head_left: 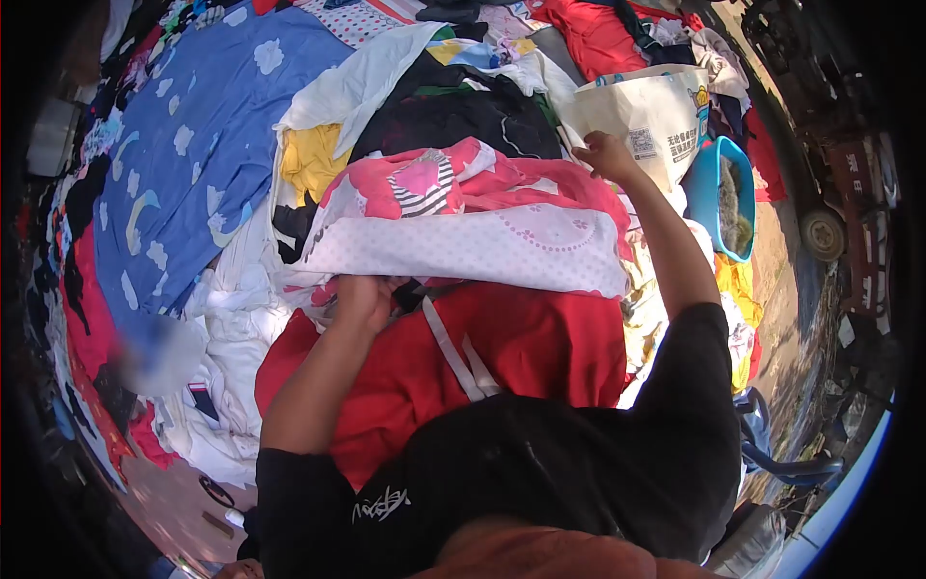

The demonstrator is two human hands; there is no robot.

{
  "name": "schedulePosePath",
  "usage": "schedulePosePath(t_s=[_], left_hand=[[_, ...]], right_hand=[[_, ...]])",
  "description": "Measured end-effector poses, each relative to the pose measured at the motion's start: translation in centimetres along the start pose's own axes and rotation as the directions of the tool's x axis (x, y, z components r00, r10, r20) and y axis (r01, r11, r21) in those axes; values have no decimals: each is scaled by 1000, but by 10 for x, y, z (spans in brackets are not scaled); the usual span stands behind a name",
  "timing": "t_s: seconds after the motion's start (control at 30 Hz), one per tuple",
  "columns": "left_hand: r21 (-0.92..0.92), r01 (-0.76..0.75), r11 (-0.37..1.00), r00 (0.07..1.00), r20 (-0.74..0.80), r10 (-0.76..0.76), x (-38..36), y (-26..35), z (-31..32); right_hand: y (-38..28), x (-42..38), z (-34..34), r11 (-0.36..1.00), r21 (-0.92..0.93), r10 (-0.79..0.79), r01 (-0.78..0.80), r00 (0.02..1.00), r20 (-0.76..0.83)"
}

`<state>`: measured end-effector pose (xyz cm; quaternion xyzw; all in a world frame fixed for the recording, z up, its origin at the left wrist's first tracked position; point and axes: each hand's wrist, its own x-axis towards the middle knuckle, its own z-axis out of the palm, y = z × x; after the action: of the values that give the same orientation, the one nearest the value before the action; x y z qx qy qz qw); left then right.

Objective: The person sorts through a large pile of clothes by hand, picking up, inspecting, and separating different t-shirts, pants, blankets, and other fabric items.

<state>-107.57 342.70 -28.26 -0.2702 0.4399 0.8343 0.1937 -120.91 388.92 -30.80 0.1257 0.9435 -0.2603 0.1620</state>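
Observation:
A pink and white patterned cloth (463, 236), with a striped patch and a dotted pale border, lies spread before me. My left hand (367, 301) is at its near edge, fingers curled under the pale border and partly hidden. Red fabric (521, 338) with a white strip lies between that cloth and my body. My right hand (606, 157) is over the far right side of the patterned cloth, in front of a cream printed bag (646, 121). Its fingers look apart, with nothing visible between them.
Heaped clothes surround me, including a blue cloud-patterned sheet (207, 145) at left, white garments (236, 338) and black fabric (463, 116) at the back. A blue bin (709, 193) holding something furry stands at right. Further right is a vehicle wheel (823, 234).

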Motion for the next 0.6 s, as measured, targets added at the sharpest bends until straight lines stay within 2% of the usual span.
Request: schedulePosePath(t_s=[0.03, 0.07, 0.1, 0.13, 0.17, 0.2, 0.23, 0.3, 0.37, 0.4, 0.43, 0.6], left_hand=[[-15, 39, 999, 998, -38, -39, -10, 2, 8], [-33, 79, 996, 996, -34, -80, -12, -4, 5], [-51, 119, 992, 984, -126, -125, -10, -9, 7], [-55, 144, 988, 988, -51, -147, -8, -10, 1], [-94, 175, 980, 983, -43, -180, -7, -12, 3], [-105, 210, 972, 972, -83, -219, -10, -3, 14], [-115, 243, 963, 968, -28, -248, -10, 10, 16], [-123, 299, 946, 952, -34, -305, -2, 16, 23], [-143, 311, 939, 949, -6, -316, 12, 13, 21], [-151, 316, 937, 948, 15, -317, 17, 18, 22], [-172, 313, 934, 943, -60, -327, 19, 32, 27], [-120, 300, 946, 950, -56, -308, 23, 73, 28]], right_hand=[[27, 3, 11, 984, -25, 178, -176, 979, 101], [67, 26, 24, 922, -168, 385, -349, 876, 292], [54, 8, 29, 936, -34, 345, -350, 898, 273], [39, 7, 34, 906, 71, 364, -416, 855, 371], [21, 7, 37, 853, 199, 340, -483, 803, 489], [50, 22, 49, 755, 358, 287, -550, 767, 574], [56, 33, 55, 668, 427, 259, -609, 729, 633], [41, 33, 76, 557, 482, 269, -676, 696, 666], [18, 23, 88, 508, 492, 312, -707, 684, 659], [5, 19, 92, 493, 492, 332, -718, 677, 657], [-10, 15, 95, 485, 491, 348, -724, 675, 651], [-92, 2, 91, 491, 455, 394, -743, 655, 645]])
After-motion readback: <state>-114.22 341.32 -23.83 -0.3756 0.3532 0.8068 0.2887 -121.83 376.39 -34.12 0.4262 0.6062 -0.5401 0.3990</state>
